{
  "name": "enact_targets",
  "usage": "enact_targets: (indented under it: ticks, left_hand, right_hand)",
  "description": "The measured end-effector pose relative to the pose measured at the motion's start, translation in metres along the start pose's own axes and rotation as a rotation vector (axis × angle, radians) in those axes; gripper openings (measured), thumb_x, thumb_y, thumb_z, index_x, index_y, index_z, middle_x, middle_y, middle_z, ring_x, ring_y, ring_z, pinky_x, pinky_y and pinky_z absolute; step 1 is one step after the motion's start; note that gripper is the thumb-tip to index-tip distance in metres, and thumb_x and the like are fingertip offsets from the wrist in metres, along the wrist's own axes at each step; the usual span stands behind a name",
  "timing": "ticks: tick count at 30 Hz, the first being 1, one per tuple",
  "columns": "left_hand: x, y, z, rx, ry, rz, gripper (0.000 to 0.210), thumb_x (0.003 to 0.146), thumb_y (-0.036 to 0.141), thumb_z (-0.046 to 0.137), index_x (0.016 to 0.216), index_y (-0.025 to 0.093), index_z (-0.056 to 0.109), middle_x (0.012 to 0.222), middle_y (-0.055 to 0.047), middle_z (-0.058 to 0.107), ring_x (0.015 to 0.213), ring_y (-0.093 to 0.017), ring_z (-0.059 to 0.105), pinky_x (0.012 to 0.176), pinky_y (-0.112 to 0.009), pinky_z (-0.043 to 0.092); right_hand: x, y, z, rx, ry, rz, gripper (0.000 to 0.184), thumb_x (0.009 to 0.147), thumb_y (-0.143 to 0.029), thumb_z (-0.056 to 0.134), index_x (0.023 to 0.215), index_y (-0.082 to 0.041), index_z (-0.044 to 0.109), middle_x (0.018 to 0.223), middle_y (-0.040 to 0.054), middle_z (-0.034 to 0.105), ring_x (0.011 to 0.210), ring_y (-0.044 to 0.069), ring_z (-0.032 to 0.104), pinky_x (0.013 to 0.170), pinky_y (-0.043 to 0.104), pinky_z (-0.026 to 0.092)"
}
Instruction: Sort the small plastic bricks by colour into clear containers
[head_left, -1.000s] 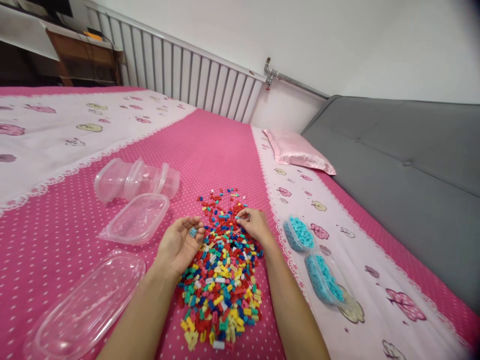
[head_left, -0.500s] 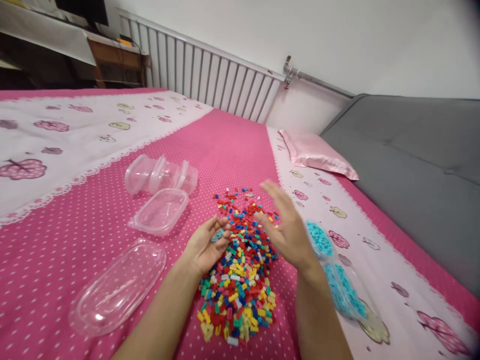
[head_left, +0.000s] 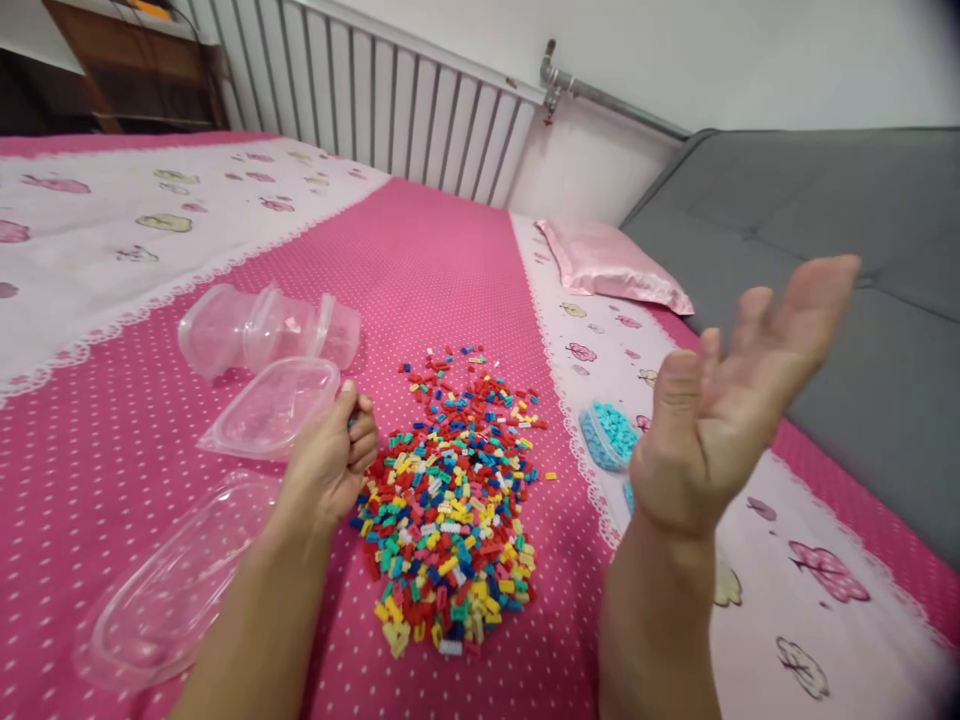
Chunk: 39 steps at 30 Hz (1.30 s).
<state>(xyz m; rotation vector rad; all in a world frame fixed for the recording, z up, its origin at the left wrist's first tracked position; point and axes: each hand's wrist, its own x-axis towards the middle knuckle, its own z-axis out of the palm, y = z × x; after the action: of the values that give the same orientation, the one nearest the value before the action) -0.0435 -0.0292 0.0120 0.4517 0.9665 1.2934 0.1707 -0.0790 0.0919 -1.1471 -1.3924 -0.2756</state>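
Observation:
My left hand (head_left: 336,455) is closed in a loose fist just left of a pile of small coloured building bricks (head_left: 450,510). A bit of blue brick shows between its thumb and fingers; the rest of what it holds is hidden. Raised at the right, my right hand (head_left: 720,420) is open, palm up and fingers spread, with nothing in it. Behind that hand, on the white strip of the bedspread, stands a clear tub of light-blue bricks (head_left: 611,435). A second batch of light-blue bricks is mostly covered by my right wrist.
Left of the pile lie an empty clear plastic tub (head_left: 274,405), a clear lid (head_left: 180,590) and several nested clear containers (head_left: 270,330) on their side. A pink pillow (head_left: 611,265) rests near the grey headboard (head_left: 840,200). A white radiator (head_left: 390,100) runs along the wall.
My left hand has closed over the blue bricks in its palm and moved left, off the pile. My right hand has swung right and up, turning palm up. The view has tilted down.

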Motion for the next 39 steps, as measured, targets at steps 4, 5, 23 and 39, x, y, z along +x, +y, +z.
enact_targets:
  ticks: [4,5,23,39]
  left_hand:
    - [0.001,-0.001,0.001,-0.001,0.003,-0.003,0.030,0.088,0.033,0.040,0.064,0.016,0.043,0.039,0.010,0.024,0.027,-0.002,0.017,0.028,-0.014,0.011]
    - [0.001,-0.001,0.001,-0.001,0.002,-0.006,0.030,0.088,0.033,0.040,0.064,0.016,0.043,0.039,0.010,0.025,0.026,-0.002,0.017,0.028,-0.014,0.011]
    - [0.002,-0.002,-0.004,-0.030,0.010,0.008,0.029,0.087,0.033,0.041,0.064,0.016,0.044,0.039,0.009,0.026,0.026,-0.002,0.017,0.028,-0.015,0.011]
    - [0.004,-0.002,-0.003,-0.025,0.000,0.010,0.028,0.087,0.031,0.041,0.064,0.017,0.043,0.039,0.010,0.026,0.026,-0.002,0.018,0.027,-0.014,0.013]
  right_hand:
    - [-0.005,0.036,0.013,-0.031,-0.317,0.082,0.038,0.085,-0.024,0.043,0.123,-0.024,0.046,0.126,0.0062,0.049,0.118,0.021,0.045,0.100,0.046,0.034]
    - [-0.008,0.047,0.019,-0.044,-0.404,0.132,0.036,0.083,-0.023,0.044,0.119,-0.022,0.051,0.120,0.0072,0.054,0.110,0.021,0.051,0.096,0.045,0.038]
    - [-0.053,0.041,0.078,0.045,-1.357,0.079,0.030,0.085,-0.015,0.039,0.103,-0.018,0.063,0.107,0.0059,0.065,0.101,0.018,0.057,0.090,0.032,0.041]
    - [-0.050,0.119,0.087,0.255,-0.891,0.362,0.033,0.082,-0.016,0.038,0.110,-0.019,0.057,0.122,0.0062,0.055,0.113,0.015,0.050,0.098,0.035,0.036]
